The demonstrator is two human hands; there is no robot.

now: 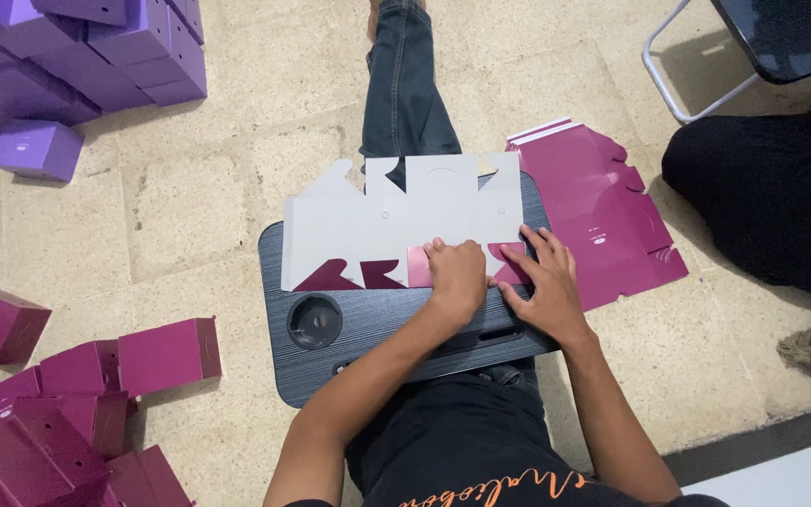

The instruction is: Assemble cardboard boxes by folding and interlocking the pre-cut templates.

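A flat, unfolded cardboard box blank (396,221) lies grey side up on a dark lap tray (377,324) across my legs. Its near flaps are folded up, showing their magenta side. My left hand (455,274) presses down on one folded magenta flap at the blank's near edge, fingers curled. My right hand (544,282) lies flat beside it, fingers spread over the neighbouring magenta flap at the blank's right corner. Neither hand lifts anything.
A stack of flat magenta blanks (603,211) lies on the floor to the right. Folded magenta boxes (86,394) pile at the lower left, purple boxes (77,56) at the upper left. A metal-framed chair (753,47) and another person in black (781,188) are at the right.
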